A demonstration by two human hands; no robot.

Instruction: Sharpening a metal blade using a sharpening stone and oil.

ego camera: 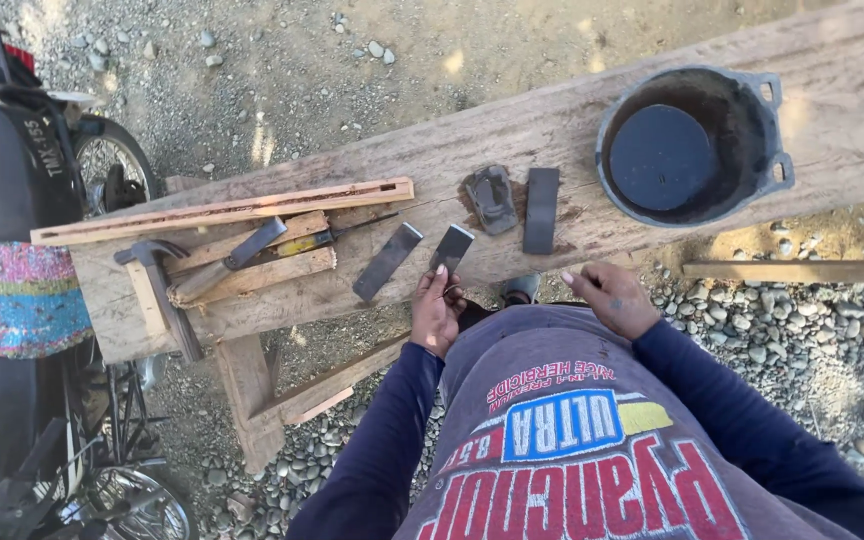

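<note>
Steel plane blade [450, 247] lies at the near edge of the rough plank desk [572, 120], where the left hand [436, 312] reaches it easily; its grip pinches the blade's lower end. Right hand [615, 298] rests at the desk's edge, fingers loosely curled and holding nothing. Two more flat irons [387, 261] [540, 209] lie alongside, apart. A hammer [157, 285] sits further left. Black pot [690, 145] shows something dark inside, hard to identify; the motorbike [12, 200] is cut off.

Dark grey blades [449, 247], black pot [694, 146], pink-and-blue striped woven cloth [14, 297]
</note>
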